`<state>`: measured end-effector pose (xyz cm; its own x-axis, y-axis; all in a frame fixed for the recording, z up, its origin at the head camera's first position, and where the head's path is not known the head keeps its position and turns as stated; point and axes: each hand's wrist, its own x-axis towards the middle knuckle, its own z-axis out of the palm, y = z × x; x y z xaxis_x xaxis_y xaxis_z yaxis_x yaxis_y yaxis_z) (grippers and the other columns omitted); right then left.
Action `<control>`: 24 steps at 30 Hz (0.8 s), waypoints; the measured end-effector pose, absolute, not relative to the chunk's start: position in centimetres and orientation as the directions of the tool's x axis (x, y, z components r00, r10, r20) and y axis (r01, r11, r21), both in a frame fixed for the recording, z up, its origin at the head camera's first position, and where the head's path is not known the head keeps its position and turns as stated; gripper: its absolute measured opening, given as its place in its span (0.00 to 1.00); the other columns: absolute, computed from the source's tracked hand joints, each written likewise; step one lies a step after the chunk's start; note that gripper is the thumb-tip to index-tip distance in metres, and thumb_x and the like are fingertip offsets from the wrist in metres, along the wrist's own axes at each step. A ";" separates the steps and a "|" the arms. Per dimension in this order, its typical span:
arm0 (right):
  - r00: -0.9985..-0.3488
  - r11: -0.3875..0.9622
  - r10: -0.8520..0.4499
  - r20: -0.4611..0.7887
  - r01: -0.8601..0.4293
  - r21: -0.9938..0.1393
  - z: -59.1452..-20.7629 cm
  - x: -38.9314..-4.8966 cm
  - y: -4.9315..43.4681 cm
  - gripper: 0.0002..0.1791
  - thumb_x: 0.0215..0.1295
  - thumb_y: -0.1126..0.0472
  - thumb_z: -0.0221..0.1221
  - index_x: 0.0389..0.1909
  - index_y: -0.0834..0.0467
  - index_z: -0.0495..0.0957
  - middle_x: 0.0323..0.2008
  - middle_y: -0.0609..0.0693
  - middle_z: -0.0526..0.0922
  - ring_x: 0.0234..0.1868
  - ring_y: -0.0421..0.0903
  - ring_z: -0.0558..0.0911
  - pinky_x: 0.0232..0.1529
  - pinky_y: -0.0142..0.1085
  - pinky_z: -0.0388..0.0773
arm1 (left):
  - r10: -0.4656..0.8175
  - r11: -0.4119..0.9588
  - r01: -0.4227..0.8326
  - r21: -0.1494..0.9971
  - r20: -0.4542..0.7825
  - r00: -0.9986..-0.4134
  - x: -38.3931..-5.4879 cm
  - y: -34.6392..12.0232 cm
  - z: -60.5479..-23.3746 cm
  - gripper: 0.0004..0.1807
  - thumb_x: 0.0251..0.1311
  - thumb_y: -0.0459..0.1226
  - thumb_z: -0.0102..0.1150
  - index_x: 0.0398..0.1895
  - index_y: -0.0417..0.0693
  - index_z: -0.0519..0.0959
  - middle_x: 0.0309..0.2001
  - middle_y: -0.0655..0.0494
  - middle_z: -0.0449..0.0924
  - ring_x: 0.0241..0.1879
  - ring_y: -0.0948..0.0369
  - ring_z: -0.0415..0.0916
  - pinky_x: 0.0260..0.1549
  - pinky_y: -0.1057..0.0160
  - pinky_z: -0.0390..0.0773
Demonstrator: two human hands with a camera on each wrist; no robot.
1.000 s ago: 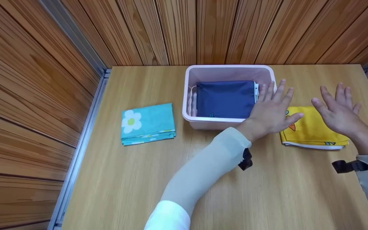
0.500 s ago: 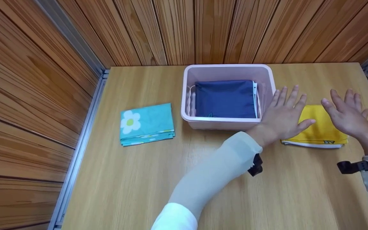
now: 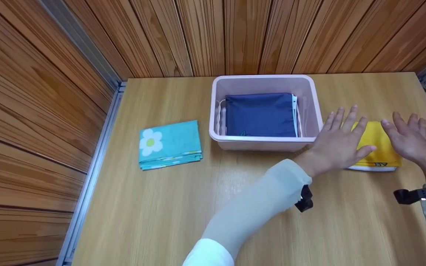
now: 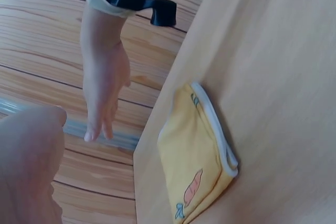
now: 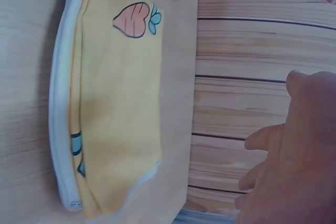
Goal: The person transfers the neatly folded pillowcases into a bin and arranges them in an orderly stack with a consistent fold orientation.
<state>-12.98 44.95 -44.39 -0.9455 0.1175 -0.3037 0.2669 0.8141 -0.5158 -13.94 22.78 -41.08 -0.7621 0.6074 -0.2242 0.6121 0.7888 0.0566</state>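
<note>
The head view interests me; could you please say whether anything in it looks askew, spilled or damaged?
Only the turquoise cloth looks slightly askew: it lies at an angle to the table's back edge, while the bin sits nearly square. No spill or damage stands out, though the left hand hides part of the yellow cloth.

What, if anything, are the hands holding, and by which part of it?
Nothing is held: the left hand and the right hand hover empty, apart from the folded yellow cloth.

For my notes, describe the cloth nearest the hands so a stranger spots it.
On the table stands a pink bin. Right of it lies a folded cloth, yellow with a carrot print, unlike the navy one and flowered blue one.
</note>
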 end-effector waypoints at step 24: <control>-0.915 0.789 0.166 -0.367 0.347 -0.507 -47.8 -12.4 46.6 0.48 0.79 0.34 0.25 0.75 0.72 0.26 0.69 0.81 0.18 0.68 0.81 0.18 0.58 0.80 0.20 | 0.575 0.816 0.543 0.200 -0.383 -0.723 -13.0 24.1 -47.0 0.40 0.70 0.70 0.28 0.80 0.79 0.32 0.81 0.70 0.19 0.80 0.61 0.25 0.77 0.59 0.40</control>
<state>-12.35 46.59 -47.80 -0.9153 0.1664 -0.3669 0.3467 0.7891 -0.5071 -12.96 24.12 -47.00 -0.7231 0.5747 -0.3832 0.5425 0.8159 0.1999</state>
